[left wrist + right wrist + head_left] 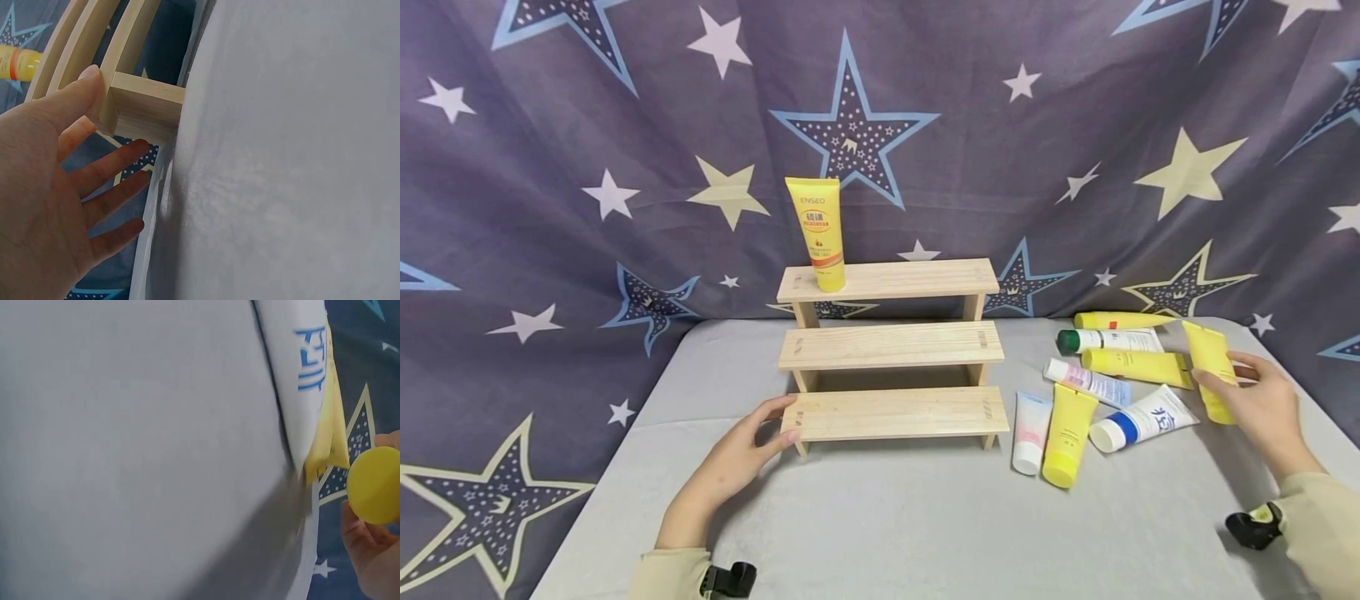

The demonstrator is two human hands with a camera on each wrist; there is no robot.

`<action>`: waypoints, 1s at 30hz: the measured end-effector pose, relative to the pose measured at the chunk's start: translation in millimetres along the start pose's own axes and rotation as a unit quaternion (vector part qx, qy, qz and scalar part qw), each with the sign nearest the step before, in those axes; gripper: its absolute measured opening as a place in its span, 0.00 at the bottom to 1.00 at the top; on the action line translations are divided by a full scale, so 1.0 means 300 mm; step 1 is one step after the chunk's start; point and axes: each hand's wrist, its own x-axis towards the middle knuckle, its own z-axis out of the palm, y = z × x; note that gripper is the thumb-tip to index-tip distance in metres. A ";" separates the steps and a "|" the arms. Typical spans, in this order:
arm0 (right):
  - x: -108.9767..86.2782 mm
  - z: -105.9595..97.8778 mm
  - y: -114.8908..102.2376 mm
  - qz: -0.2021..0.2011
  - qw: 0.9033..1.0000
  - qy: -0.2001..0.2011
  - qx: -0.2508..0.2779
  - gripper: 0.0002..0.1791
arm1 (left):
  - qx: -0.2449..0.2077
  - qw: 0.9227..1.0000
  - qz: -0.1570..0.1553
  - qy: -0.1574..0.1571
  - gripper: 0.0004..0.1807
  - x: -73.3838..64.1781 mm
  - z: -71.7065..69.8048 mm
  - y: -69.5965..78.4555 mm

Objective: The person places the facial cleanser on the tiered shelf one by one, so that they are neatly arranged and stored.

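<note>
A pale sleeve [666, 575] is showing nearest, left of the wooden rack [891, 346]; the left hand [732, 462] is pinching the rack's bottom step at its left end. An upright tube [817, 229] is standing by the rack's top left edge. Grey table [887, 525] is stretching before the rack. Right of it, beyond a narrow gap, seven lying tubes [1071, 433] are crowding; the right hand [1262, 404] is holding a yellow tube [1208, 354], apparently lifted.

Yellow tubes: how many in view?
5: a standing tube on the top shelf; a held tube in the right hand; on the table, a back tube, a middle tube and a front tube. More may be hidden.
</note>
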 end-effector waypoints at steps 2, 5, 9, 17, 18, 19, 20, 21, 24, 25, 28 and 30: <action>-0.009 0.005 -0.013 -0.007 1.000 0.002 0.003 0.41 | 0.000 1.000 0.002 0.000 0.33 0.000 0.000 0.000; -0.020 0.015 -0.032 -0.014 1.000 0.004 0.009 0.41 | -0.001 1.000 0.005 0.001 0.33 0.000 0.000 0.000; -0.036 0.034 -0.055 -0.032 0.999 0.013 0.018 0.41 | -0.002 1.000 0.006 0.002 0.33 -0.001 -0.001 -0.001; -0.068 0.069 -0.118 -0.079 0.996 0.008 0.042 0.41 | -0.002 1.000 -0.001 -0.002 0.33 -0.003 0.000 0.003; -0.073 0.074 -0.129 -0.084 0.995 0.006 0.043 0.41 | -0.001 1.000 -0.002 -0.003 0.33 -0.003 0.000 0.003; -0.078 0.078 -0.140 -0.089 0.995 0.004 0.046 0.41 | 0.000 1.000 -0.003 -0.003 0.33 -0.003 0.001 0.003; -0.084 0.084 -0.151 -0.094 0.994 0.003 0.047 0.41 | 0.000 1.000 -0.004 -0.003 0.33 -0.004 0.001 0.002; -0.090 0.088 -0.163 -0.099 0.994 0.002 0.050 0.41 | 0.000 1.000 -0.005 -0.003 0.33 -0.004 0.001 0.002; -0.108 0.103 -0.198 -0.116 0.992 0.000 0.056 0.40 | 0.002 1.000 -0.007 -0.003 0.33 -0.004 0.001 0.002; -0.114 0.107 -0.210 -0.121 0.991 0.000 0.060 0.40 | 0.003 1.000 -0.008 -0.003 0.33 -0.003 0.000 0.002; -0.131 0.123 -0.247 -0.141 0.987 -0.004 0.072 0.39 | 0.006 1.000 -0.007 -0.002 0.33 -0.002 -0.001 0.001; -0.142 0.136 -0.271 -0.160 0.984 -0.003 0.079 0.38 | 0.008 1.000 -0.006 -0.002 0.33 -0.001 -0.001 0.000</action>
